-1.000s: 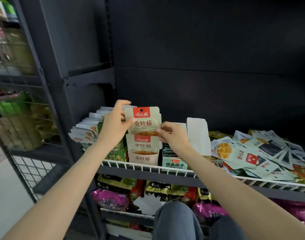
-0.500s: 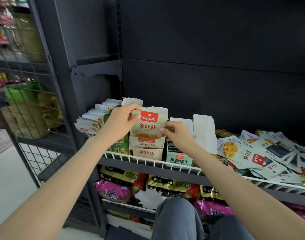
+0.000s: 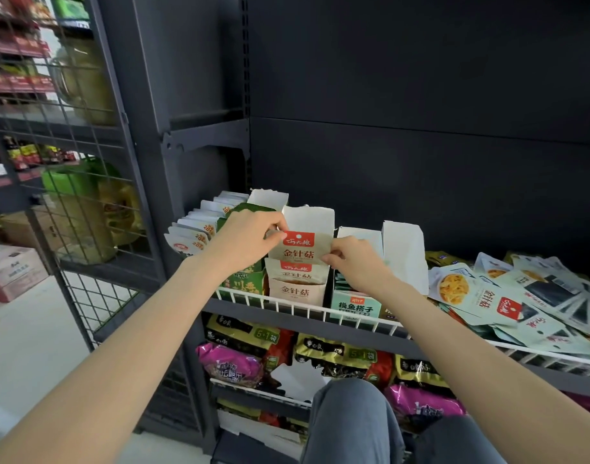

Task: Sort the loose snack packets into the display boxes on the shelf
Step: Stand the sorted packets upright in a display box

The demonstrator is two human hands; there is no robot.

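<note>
Both hands on one packet: beige foil snack packet with a red label patch (image 3: 298,249), held upright over the beige cardboard display box (image 3: 295,289).
- Left hand (image 3: 245,237): thumb and fingertips curled, pinching the packet's upper-left corner by the red patch. Closed grip on the packet.
- Right hand (image 3: 352,259): fingers curled, pinching the packet's lower-right edge. Also a closed grip on the packet.
- Packet's lower edge sits behind another beige packet of the same print that stands in the box. Can't tell whether the held packet's bottom touches the box floor.
- Box's tall white back flap (image 3: 308,217) rises just behind the held packet.

Neighbours on the same shelf, behind the white wire front rail (image 3: 287,304):
- green cardboard display box (image 3: 245,283), just left of the beige one, partly hidden by the left hand
- row of white packets (image 3: 200,227) fanned out further left
- pale mint display box (image 3: 355,304) just right, under the right wrist
- loose pile of pale green and white snack packets (image 3: 507,296) spread over the right part of the shelf, well apart from both hands

Lower shelf holds dark and pink snack bags (image 3: 231,363).
</note>
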